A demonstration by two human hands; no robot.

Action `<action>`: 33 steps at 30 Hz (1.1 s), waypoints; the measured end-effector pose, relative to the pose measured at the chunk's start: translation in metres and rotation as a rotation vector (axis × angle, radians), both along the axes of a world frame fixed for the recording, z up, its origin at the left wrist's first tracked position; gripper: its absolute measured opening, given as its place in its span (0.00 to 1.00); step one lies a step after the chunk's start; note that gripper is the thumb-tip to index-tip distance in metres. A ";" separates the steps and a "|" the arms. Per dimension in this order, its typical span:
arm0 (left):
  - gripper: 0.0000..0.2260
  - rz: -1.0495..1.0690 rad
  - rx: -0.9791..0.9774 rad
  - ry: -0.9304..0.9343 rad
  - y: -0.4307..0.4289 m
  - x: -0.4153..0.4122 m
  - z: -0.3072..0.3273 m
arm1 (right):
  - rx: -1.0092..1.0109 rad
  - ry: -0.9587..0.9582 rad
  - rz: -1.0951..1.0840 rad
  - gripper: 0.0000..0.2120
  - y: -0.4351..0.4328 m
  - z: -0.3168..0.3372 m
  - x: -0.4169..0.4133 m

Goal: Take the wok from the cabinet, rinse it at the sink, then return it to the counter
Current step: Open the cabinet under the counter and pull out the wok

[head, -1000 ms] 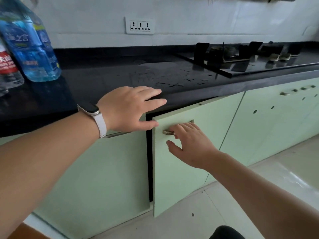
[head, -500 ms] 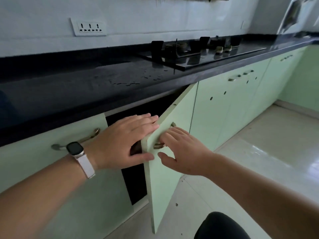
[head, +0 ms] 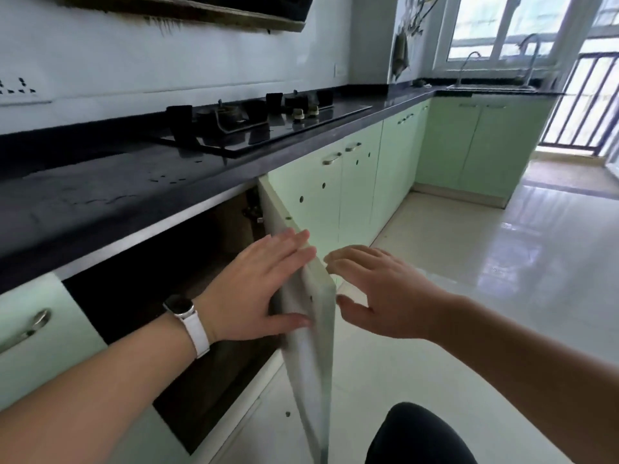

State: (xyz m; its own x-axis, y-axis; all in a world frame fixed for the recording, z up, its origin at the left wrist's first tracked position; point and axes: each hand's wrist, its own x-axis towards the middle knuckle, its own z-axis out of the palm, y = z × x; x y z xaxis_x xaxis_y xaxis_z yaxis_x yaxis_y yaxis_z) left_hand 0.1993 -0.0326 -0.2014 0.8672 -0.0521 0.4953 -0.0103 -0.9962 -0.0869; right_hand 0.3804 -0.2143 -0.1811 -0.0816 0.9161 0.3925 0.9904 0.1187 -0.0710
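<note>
A pale green cabinet door (head: 310, 356) stands swung wide, edge-on to me, under the black counter (head: 100, 199). My left hand (head: 258, 289) presses flat against the door's inner face, fingers straight, thumb along its edge. My right hand (head: 378, 293) hovers just off the door's outer side with fingers spread, holding nothing. The cabinet interior (head: 174, 303) is dark and no wok shows in it. The sink (head: 492, 87) with two taps sits far off under the window.
A black gas hob (head: 254, 125) is set into the counter. More green cabinet doors (head: 355, 182) run to the right toward the corner. Glossy light floor tiles (head: 485, 279) spread to the right. My dark knee (head: 418, 437) is at the bottom edge.
The door has swung from slightly ajar to wide open. My right hand has let go of the handle. My left hand moved onto the door's inner face. My view turned right.
</note>
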 end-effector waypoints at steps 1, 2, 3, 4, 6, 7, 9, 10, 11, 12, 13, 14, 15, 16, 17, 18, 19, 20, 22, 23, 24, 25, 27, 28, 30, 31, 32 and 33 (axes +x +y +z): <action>0.39 -0.019 -0.009 -0.012 -0.002 0.010 -0.001 | 0.051 0.049 -0.017 0.22 -0.008 0.002 0.005; 0.38 -0.033 -0.018 -0.018 -0.003 0.021 -0.002 | 0.105 0.093 -0.029 0.23 -0.017 0.005 0.011; 0.38 -0.028 -0.021 -0.016 -0.002 0.027 -0.003 | 0.146 0.114 -0.028 0.24 -0.021 0.008 0.013; 0.38 -0.029 -0.015 -0.007 -0.003 0.038 -0.003 | 0.177 0.104 -0.039 0.25 -0.029 0.010 0.016; 0.38 -0.006 0.000 -0.004 -0.004 0.056 -0.001 | 0.215 -0.013 -0.065 0.27 -0.035 0.015 0.019; 0.37 -0.008 0.002 -0.008 -0.006 0.068 0.000 | 0.231 -0.098 -0.087 0.27 -0.038 0.015 0.023; 0.36 -0.018 0.009 -0.026 -0.010 0.092 0.001 | 0.234 -0.232 -0.149 0.26 -0.041 0.010 0.036; 0.35 -0.016 0.019 -0.031 -0.013 0.102 0.002 | 0.215 -0.271 -0.178 0.25 -0.043 0.006 0.044; 0.34 -0.011 0.034 -0.035 -0.014 0.112 0.003 | 0.188 -0.297 -0.205 0.24 -0.045 0.002 0.052; 0.34 -0.002 0.052 -0.035 -0.014 0.120 0.004 | 0.164 -0.316 -0.232 0.24 -0.047 -0.002 0.061; 0.34 0.008 0.070 -0.033 -0.014 0.127 0.005 | 0.145 -0.335 -0.258 0.23 -0.048 -0.005 0.070; 0.34 0.012 0.086 -0.029 -0.014 0.133 0.006 | 0.132 -0.351 -0.280 0.23 -0.050 -0.008 0.077; 0.34 0.010 0.094 -0.030 -0.013 0.140 0.007 | 0.127 -0.366 -0.298 0.24 -0.051 -0.011 0.084; 0.33 0.004 0.096 -0.036 -0.012 0.146 0.009 | 0.123 -0.376 -0.316 0.24 -0.052 -0.012 0.090; 0.32 0.001 0.093 -0.036 -0.011 0.152 0.010 | 0.116 -0.383 -0.335 0.24 -0.052 -0.013 0.095; 0.31 0.001 0.087 -0.032 -0.010 0.157 0.011 | 0.108 -0.384 -0.350 0.24 -0.052 -0.012 0.099; 0.30 0.003 0.078 -0.024 -0.009 0.162 0.012 | 0.105 -0.383 -0.363 0.25 -0.051 -0.012 0.103; 0.31 0.002 0.070 -0.014 -0.007 0.166 0.012 | 0.104 -0.378 -0.372 0.25 -0.049 -0.012 0.106; 0.32 -0.006 0.080 0.018 -0.003 0.171 0.011 | 0.103 -0.364 -0.392 0.25 -0.046 -0.012 0.110; 0.33 -0.011 0.096 0.023 0.000 0.173 0.010 | 0.105 -0.361 -0.401 0.25 -0.044 -0.013 0.112; 0.33 -0.014 0.109 0.023 0.002 0.174 0.008 | 0.112 -0.369 -0.409 0.25 -0.043 -0.013 0.113; 0.34 -0.015 0.119 0.028 0.005 0.175 0.008 | 0.122 -0.383 -0.415 0.25 -0.040 -0.013 0.114; 0.35 -0.011 0.131 0.043 0.008 0.174 0.008 | 0.152 -0.395 -0.413 0.24 -0.034 -0.013 0.112; 0.35 -0.004 0.128 0.048 0.010 0.172 0.006 | 0.162 -0.393 -0.398 0.24 -0.027 -0.014 0.110; 0.35 0.014 0.118 0.053 0.019 0.160 0.003 | 0.172 -0.377 -0.345 0.24 -0.010 -0.019 0.103; 0.35 0.036 0.118 0.066 0.024 0.152 0.003 | 0.169 -0.366 -0.319 0.24 -0.001 -0.023 0.098; 0.35 0.069 0.124 0.097 0.029 0.141 0.005 | 0.159 -0.358 -0.298 0.24 0.009 -0.027 0.093; 0.35 0.106 0.153 0.137 0.035 0.130 0.010 | 0.137 -0.356 -0.282 0.25 0.019 -0.031 0.088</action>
State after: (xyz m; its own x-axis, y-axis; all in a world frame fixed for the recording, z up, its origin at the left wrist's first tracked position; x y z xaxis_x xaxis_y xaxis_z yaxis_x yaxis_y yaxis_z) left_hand 0.3290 0.0025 -0.1916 0.9305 -0.0225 0.3656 0.0718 -0.9675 -0.2423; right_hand 0.4682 -0.1952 -0.2119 0.0115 0.8635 0.5042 0.9451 -0.1741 0.2766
